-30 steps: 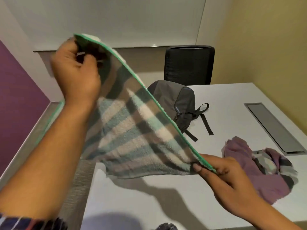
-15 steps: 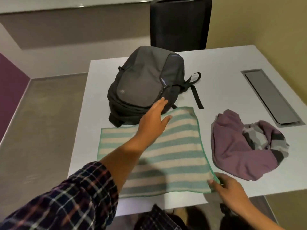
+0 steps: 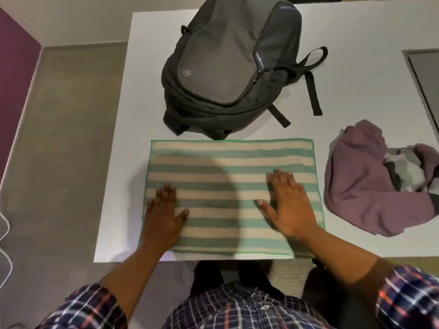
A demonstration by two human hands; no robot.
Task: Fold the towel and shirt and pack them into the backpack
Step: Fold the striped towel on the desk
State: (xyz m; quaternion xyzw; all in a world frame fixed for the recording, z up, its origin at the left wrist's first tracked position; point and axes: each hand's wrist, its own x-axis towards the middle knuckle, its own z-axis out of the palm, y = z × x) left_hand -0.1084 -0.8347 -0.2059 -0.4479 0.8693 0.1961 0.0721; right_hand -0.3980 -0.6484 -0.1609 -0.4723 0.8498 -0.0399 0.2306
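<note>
Fuzzy terry towel point(image 3: 232, 162), matt white table point(image 3: 356, 32).

**One of each, and a pair of hands**

From where I stand, the single white worktop point(image 3: 356, 32) carries three soft things. There is one green-and-cream striped towel point(image 3: 232, 162), one grey backpack point(image 3: 228, 55) and one purple shirt point(image 3: 361, 186), bunched up. Two hands lie flat on the towel: one left hand point(image 3: 164, 219) and one right hand point(image 3: 289, 207). One grey hatch plate point(image 3: 425, 74) sits in the worktop at the right edge. One white cable point(image 3: 4, 233) lies on the floor.
</note>
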